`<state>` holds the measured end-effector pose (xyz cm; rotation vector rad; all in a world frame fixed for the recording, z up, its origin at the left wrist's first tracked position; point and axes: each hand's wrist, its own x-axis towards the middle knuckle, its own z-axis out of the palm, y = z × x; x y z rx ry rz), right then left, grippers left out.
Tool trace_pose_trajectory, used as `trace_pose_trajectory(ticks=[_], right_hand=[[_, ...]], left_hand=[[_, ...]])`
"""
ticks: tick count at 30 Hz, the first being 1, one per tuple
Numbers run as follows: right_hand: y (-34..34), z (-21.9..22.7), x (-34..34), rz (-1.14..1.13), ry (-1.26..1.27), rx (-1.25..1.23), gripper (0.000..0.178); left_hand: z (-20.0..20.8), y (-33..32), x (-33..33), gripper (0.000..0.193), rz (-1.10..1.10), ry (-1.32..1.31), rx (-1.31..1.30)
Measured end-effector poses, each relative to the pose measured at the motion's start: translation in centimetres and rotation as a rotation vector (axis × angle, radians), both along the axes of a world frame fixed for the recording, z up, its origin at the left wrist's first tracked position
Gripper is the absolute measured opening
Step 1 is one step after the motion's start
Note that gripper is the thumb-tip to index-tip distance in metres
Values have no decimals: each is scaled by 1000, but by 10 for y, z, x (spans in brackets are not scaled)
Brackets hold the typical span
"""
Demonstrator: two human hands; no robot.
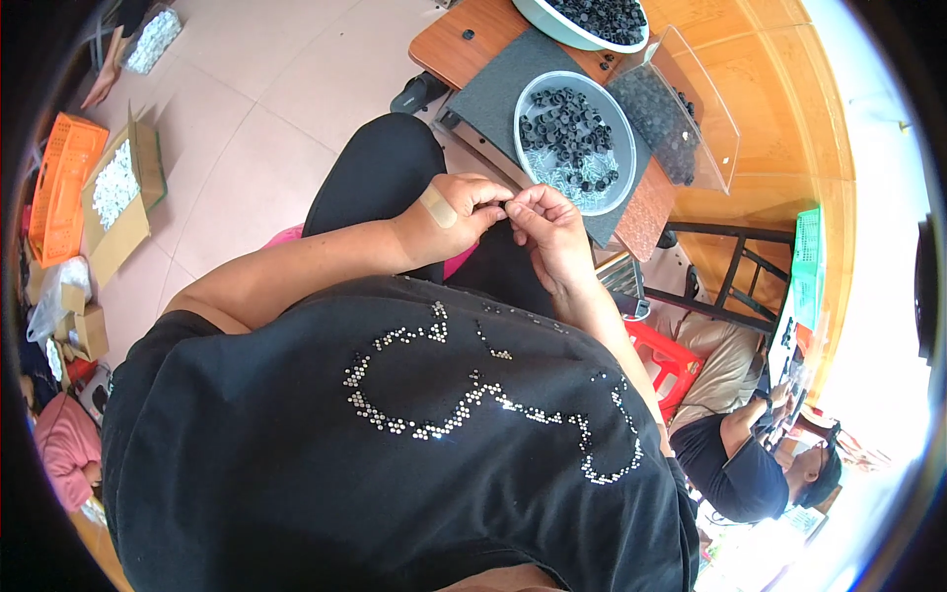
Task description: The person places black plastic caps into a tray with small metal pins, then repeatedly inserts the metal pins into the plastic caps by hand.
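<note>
Above my lap, my left hand (449,212) and my right hand (549,225) meet at the fingertips. A small black part (504,204) is pinched between them, mostly covered by the fingers. A tan plaster (439,207) is stuck on the back of my left hand. Just beyond my right hand stands a pale round basin (519,116). Black round caps (567,123) fill most of it, and small shiny clear or metallic pieces (562,178) lie at its near side.
The basin rests on a dark mat (483,94) over a brown table (434,44). A second basin (582,39) and a clear bin (691,128) hold more black parts. Cartons (118,237) and an orange crate (61,187) stand at left. Another person (735,464) sits at right near a red stool (663,367).
</note>
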<state>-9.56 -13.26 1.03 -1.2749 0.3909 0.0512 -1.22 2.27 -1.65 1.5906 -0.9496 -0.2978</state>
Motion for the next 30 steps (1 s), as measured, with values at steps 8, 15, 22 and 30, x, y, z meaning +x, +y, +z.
trace_pose_trajectory(ticks=[8, 15, 22, 30], right_hand=[[-15, -5, 17, 62, 31, -156, 5], [-96, -34, 72, -20, 6, -1227, 19], [-93, -42, 87, 89, 55, -1518, 23], [-47, -14, 54, 6, -92, -1034, 18]], left_hand=[[-7, -5, 7, 14, 26, 317, 1], [-5, -7, 18, 19, -35, 625, 18], [-11, -8, 23, 23, -53, 774, -19], [-5, -5, 32, 25, 5, 873, -123]])
